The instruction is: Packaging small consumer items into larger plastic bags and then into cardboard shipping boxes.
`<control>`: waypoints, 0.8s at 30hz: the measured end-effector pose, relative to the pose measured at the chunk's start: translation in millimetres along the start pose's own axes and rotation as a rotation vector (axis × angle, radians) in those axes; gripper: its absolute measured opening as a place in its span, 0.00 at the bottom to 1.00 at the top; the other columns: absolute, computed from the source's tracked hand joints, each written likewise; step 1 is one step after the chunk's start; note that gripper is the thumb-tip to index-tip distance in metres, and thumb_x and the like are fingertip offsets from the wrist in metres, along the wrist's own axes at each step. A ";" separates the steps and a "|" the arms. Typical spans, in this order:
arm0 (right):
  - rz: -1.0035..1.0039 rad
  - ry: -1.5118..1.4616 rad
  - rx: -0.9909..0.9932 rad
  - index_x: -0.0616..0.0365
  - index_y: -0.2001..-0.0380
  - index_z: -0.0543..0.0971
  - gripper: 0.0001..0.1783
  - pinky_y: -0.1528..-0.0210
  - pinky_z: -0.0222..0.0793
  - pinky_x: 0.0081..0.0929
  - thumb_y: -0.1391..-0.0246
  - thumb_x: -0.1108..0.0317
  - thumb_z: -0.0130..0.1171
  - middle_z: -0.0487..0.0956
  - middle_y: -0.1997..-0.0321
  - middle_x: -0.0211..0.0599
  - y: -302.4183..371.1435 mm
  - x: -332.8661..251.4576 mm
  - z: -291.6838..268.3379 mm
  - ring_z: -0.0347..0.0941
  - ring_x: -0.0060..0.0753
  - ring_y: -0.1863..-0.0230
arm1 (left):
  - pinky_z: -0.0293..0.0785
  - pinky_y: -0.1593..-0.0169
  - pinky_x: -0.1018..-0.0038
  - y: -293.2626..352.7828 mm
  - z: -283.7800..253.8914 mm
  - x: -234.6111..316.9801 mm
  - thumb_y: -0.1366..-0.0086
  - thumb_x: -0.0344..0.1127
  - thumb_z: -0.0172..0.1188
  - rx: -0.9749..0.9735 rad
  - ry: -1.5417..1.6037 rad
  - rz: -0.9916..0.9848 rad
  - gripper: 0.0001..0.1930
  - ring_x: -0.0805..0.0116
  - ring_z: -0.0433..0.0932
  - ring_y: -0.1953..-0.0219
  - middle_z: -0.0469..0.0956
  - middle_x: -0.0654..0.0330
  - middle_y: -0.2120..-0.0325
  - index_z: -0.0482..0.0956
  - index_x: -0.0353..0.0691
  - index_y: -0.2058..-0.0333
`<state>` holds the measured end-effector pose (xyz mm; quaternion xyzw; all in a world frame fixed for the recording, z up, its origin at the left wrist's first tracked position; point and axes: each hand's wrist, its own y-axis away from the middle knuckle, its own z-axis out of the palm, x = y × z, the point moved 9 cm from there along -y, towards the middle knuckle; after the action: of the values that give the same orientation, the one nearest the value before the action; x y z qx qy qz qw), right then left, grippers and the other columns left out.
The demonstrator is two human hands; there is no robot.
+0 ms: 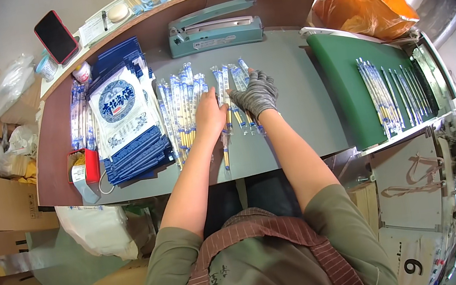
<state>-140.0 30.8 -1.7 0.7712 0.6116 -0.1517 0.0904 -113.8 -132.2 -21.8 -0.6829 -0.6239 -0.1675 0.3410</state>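
The left hand [211, 113] and the gloved right hand [258, 95] cover parts of the slim wrapped chopstick packets [181, 111] near them; whether either grip is apart or clamped on one, I cannot tell. The grey desk [308, 100] carries a teal impulse sealer [216, 35] at its back; a green conveyor belt [339, 89] stands right, cardboard cartons [18, 202] left. The packets lie mid-desk, clear-sleeved, printed blue and white, yellowish toward their lower ends.
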 end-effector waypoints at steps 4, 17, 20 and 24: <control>0.005 0.025 -0.030 0.52 0.38 0.61 0.51 0.36 0.55 0.38 0.64 0.38 0.65 0.64 0.37 0.40 -5.3 3.6 1.4 0.57 0.42 0.36 | 0.72 0.61 0.66 0.4 -2.7 -6.7 0.47 0.30 0.63 0.006 0.021 -0.005 0.28 0.56 0.74 0.67 0.73 0.52 0.67 0.68 0.32 0.47; -0.173 -0.014 -0.004 0.60 0.38 0.59 0.49 0.35 0.53 0.38 0.57 0.40 0.58 0.64 0.39 0.48 -19.4 13.3 22.9 0.57 0.48 0.37 | 0.71 0.60 0.65 -2.1 -5.9 -9.3 0.51 0.33 0.66 -0.018 0.008 0.006 0.31 0.56 0.74 0.66 0.73 0.53 0.69 0.68 0.32 0.47; -0.045 -0.056 -0.018 0.57 0.37 0.60 0.52 0.38 0.57 0.38 0.63 0.41 0.64 0.64 0.39 0.43 -4.5 -5.9 11.7 0.59 0.45 0.38 | 0.72 0.59 0.66 0.2 -8.1 -1.0 0.54 0.34 0.69 -0.057 -0.088 -0.048 0.35 0.57 0.75 0.66 0.74 0.53 0.67 0.67 0.32 0.46; -0.091 0.057 -0.030 0.56 0.37 0.59 0.55 0.38 0.56 0.43 0.63 0.33 0.60 0.62 0.36 0.42 1.8 -16.8 14.6 0.56 0.43 0.36 | 0.74 0.58 0.68 1.6 -11.9 0.9 0.54 0.35 0.71 -0.064 -0.054 -0.043 0.40 0.60 0.77 0.65 0.76 0.51 0.65 0.64 0.30 0.44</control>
<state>-143.5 10.2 -9.8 0.7452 0.6505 -0.1243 0.0776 -109.7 -139.6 -13.1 -0.6843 -0.6417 -0.1761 0.2981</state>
